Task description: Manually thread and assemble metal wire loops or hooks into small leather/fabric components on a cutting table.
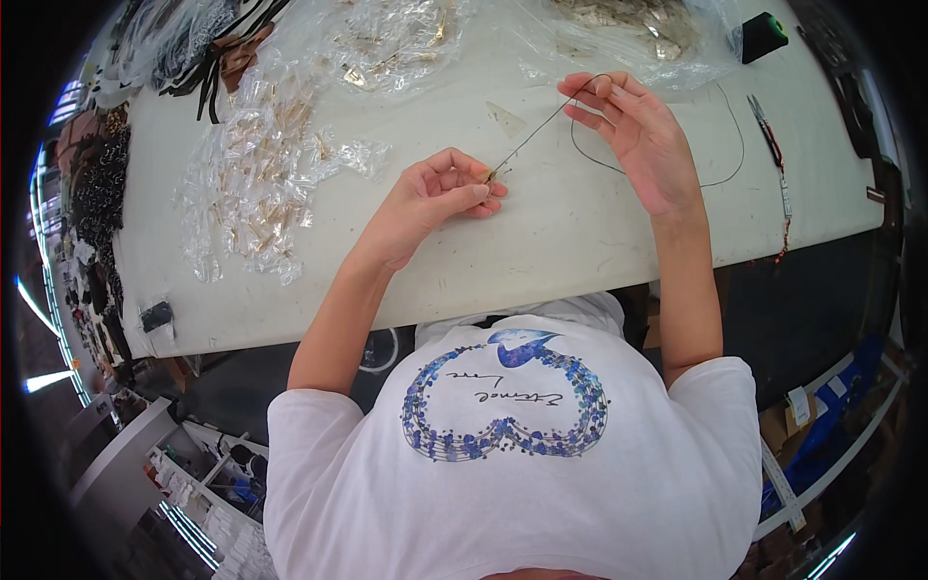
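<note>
My left hand (435,198) is above the pale table, thumb and fingers pinched on a small gold-coloured metal piece (491,178) mostly covered by the fingertips. A dark thread (534,136) runs taut from that piece up to my right hand (638,140). My right hand is raised to the right, its thumb and forefinger closed on the thread while the other fingers are loosely curled. Past the right hand the thread falls in a wide loop on the table and rises toward the dark green spool (764,37) at the far right.
Small clear bags of gold-coloured pieces (261,179) are heaped at the left. Larger plastic bags of metal parts (396,43) lie along the back. Thin-pointed snips (764,121) lie to the right. A clear plastic scrap (505,119) sits beyond my left hand. Dark straps (217,68) are at the back left.
</note>
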A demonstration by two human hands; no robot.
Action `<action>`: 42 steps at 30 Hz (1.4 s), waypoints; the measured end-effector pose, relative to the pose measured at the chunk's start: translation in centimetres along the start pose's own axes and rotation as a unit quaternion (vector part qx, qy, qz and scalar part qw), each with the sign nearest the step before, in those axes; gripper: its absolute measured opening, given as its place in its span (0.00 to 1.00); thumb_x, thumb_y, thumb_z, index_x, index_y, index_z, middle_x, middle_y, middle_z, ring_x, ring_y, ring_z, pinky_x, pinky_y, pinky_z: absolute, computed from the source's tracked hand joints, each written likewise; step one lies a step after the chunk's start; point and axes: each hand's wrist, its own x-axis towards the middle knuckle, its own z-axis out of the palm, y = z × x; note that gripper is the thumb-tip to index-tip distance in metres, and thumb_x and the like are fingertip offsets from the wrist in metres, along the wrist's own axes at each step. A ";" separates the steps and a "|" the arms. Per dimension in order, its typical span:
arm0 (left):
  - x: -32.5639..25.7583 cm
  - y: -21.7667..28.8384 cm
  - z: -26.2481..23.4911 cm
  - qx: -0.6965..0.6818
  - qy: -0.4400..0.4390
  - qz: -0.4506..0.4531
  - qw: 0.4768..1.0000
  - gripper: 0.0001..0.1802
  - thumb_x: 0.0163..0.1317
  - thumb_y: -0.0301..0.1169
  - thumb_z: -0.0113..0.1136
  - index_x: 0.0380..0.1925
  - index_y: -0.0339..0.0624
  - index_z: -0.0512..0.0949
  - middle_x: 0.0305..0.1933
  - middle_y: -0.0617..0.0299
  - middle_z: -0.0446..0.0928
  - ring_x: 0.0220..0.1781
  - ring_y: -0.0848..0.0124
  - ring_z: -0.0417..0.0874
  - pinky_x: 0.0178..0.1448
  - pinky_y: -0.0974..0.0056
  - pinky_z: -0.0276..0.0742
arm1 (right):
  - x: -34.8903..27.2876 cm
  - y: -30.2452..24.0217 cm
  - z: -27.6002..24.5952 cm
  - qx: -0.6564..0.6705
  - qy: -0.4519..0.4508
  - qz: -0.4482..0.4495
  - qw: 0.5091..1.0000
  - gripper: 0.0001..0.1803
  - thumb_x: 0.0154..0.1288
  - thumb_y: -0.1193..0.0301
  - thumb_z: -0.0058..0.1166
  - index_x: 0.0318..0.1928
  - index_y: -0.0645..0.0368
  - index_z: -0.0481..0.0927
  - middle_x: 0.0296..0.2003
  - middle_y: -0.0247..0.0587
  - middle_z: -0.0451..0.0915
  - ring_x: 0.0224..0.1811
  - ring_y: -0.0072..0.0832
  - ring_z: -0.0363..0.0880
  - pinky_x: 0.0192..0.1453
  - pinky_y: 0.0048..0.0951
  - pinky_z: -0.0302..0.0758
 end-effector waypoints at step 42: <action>2.3 -2.5 2.6 0.021 0.045 0.073 0.996 0.07 0.70 0.28 0.62 0.37 0.36 0.75 0.31 0.61 0.80 0.31 0.74 0.84 0.37 0.70 0.81 | 1.0 2.1 0.5 0.044 0.041 0.016 0.998 0.07 0.77 0.72 0.45 0.41 0.60 0.74 0.19 0.20 0.56 0.18 0.12 0.48 0.22 0.19 0.52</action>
